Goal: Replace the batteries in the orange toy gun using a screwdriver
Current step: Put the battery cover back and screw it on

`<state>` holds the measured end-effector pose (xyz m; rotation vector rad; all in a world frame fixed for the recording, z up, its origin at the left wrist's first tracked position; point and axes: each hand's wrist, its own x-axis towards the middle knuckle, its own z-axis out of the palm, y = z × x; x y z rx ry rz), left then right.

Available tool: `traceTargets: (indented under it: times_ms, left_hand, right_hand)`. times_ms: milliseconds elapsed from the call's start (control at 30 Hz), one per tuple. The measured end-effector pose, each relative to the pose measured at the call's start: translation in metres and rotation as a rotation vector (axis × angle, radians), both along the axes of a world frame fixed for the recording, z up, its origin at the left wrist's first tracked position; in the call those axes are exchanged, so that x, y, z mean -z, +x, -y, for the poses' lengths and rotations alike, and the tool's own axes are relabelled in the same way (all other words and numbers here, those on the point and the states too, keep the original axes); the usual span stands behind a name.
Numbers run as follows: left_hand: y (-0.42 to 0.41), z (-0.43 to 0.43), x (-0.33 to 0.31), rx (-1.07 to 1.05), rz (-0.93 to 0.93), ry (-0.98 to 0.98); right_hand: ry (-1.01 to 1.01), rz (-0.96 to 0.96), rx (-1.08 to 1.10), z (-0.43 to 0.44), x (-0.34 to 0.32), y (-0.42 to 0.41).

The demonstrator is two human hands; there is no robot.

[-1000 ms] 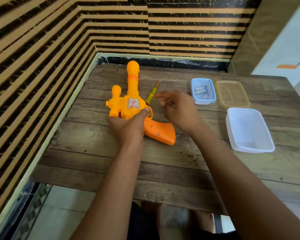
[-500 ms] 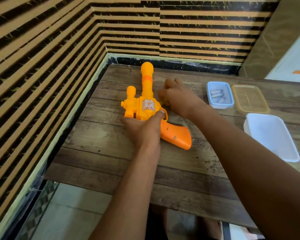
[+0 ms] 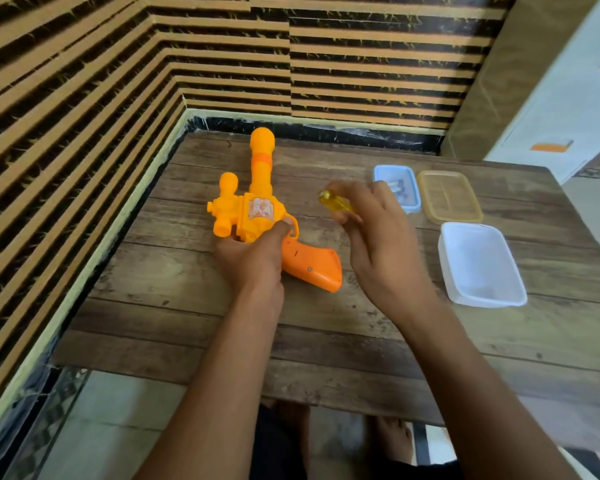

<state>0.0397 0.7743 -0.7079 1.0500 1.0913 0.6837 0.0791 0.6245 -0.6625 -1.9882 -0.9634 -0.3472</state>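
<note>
The right hand (image 3: pixel 378 244) now pinches the screwdriver (image 3: pixel 334 201) above the table (image 3: pixel 187 306); left hand (image 3: pixel 253 259) still grips the toy gun (image 3: pixel 257 211)

One orange toy gun (image 3: pixel 257 216) lies on the one table (image 3: pixel 326 341). There is one screwdriver (image 3: pixel 335 202), yellow-handled. Three shallow containers stand at the right: one blue container (image 3: pixel 417 199), one tan container (image 3: pixel 447 173) and one white container (image 3: pixel 444 258). The batteries (image 3: pixel 400 187) in the blue one are blurred and partly hidden, so their number cannot be told. Two grips are in view, the left grip (image 3: pixel 253 254) and the right grip (image 3: pixel 378 244).
</note>
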Motion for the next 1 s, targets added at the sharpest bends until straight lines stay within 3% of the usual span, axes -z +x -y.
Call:
traceTargets:
  times_ms: [200,367,600,700,800,1000]
  left_hand:
    - [0.005,0.006,-0.001,0.023,-0.008,0.025]
    - [0.008,0.008,0.000,0.054,-0.004,0.057]
    - [0.009,0.006,0.005,0.068,-0.008,0.043]
    - [0.009,0.006,0.005,0.080,-0.001,0.045]
    - [0.008,0.006,0.006,0.086,0.005,0.037]
    - [0.007,0.006,0.005,0.097,0.019,0.028]
  right_hand:
    - [0.052,-0.038,0.048,0.008,0.017,0.007]
    - [0.247,-0.058,0.012,0.005,0.021,0.006]
    - [0.659,-0.761,-0.089,0.003,0.013,-0.006]
    - [0.745,-1.043,-0.118,0.001,0.011,-0.005]
    - [0.715,-1.141,-0.101,-0.001,0.017,-0.001]
    - [0.634,-1.134,-0.132,-0.001,0.018,0.003]
